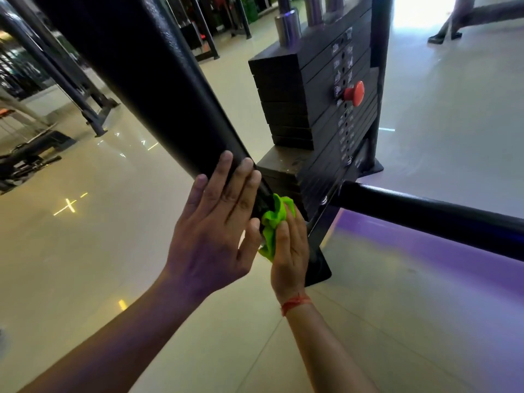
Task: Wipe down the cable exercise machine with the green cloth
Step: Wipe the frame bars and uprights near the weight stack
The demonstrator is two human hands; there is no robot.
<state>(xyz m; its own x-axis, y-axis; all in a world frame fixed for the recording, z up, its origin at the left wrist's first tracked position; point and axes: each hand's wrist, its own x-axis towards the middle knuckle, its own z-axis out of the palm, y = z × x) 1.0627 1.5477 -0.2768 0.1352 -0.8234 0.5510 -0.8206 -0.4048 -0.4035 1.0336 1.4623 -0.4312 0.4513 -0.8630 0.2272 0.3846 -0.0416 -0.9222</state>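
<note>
While the left hand lies flat with straight fingers against the lower end of the machine's one thick black upright, grasping nothing, the right hand clutches the single green cloth, bunched against the upright's base just beside the left thumb. One weight stack of dark plates stands behind the upright, with one red selector pin inserted in its face; one black crossbar extends from the frame toward the right edge, and one red thread encircles the right wrist.
</note>
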